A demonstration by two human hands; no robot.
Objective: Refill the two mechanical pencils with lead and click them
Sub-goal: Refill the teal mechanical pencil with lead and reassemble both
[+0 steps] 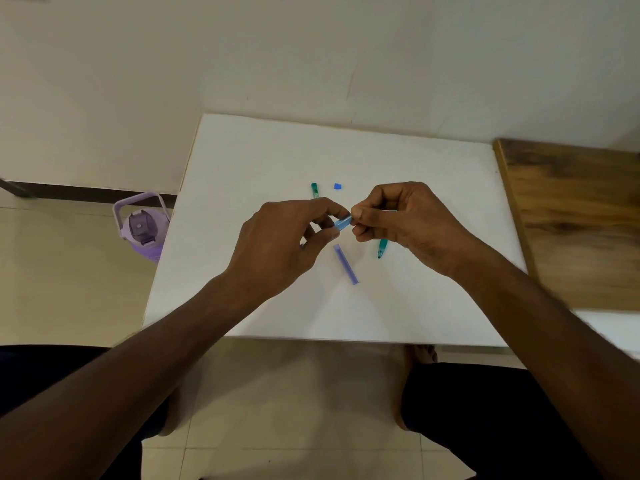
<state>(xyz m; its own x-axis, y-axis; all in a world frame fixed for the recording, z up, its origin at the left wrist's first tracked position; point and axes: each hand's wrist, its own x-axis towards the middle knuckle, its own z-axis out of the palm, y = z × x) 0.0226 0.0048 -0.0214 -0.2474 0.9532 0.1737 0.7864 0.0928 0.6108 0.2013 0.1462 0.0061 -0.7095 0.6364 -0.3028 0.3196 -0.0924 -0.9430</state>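
Observation:
Above the middle of the white table, both hands meet on a short translucent blue pencil. My left hand pinches its left part between thumb and fingers. My right hand pinches at its right end; whether it also holds a lead I cannot tell. A purple lead tube lies on the table just below the hands. A small blue cap lies beyond them. A green piece sticks out behind my left fingers. A green pencil tip shows under my right hand.
A wooden surface adjoins the table on the right. A purple water bottle stands on the floor by the table's left edge. My knees and bare feet are below the table's near edge.

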